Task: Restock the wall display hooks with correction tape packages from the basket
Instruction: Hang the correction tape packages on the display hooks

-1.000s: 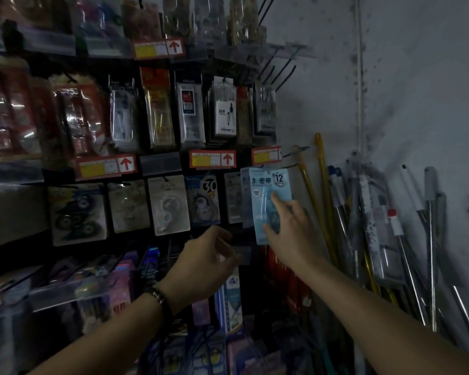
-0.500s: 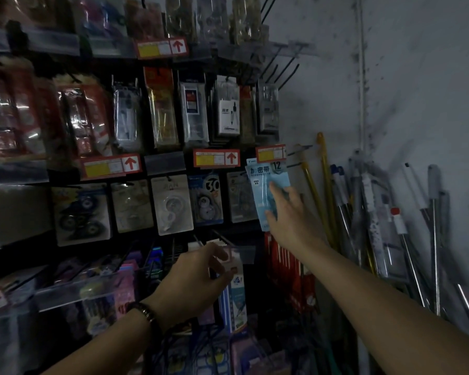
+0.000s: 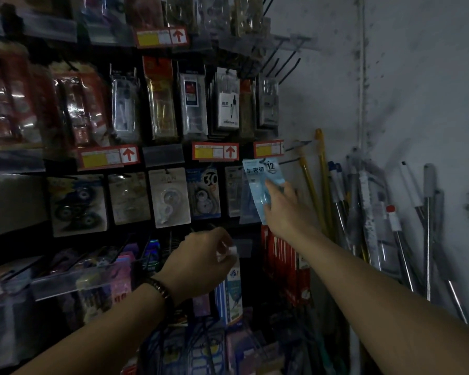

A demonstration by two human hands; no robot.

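My right hand [image 3: 284, 209] pinches the lower part of a light blue correction tape package [image 3: 261, 180] marked 12. The package's top edge sits at a black wall hook [image 3: 290, 160] at the right end of the middle row, in front of another hanging packet. Lower down, my left hand [image 3: 201, 263], with a beaded bracelet on its wrist, has its fingers curled round a small pale piece [image 3: 226, 251] at the end of a lower hook. What that piece is I cannot tell. A blue wire basket [image 3: 201, 345] with packages shows at the bottom edge.
Other packets fill the hooks, among them a correction tape card marked 30 [image 3: 203, 190]. Red-and-yellow price tags [image 3: 215, 151] run under the rows. Bare hooks [image 3: 287, 63] stick out at the upper right. Yellow and metal poles [image 3: 363, 212] lean on the grey wall.
My right hand has lifted the blue package up and right until its top reached the hook. My left hand has dropped lower and curled at a lower hook.
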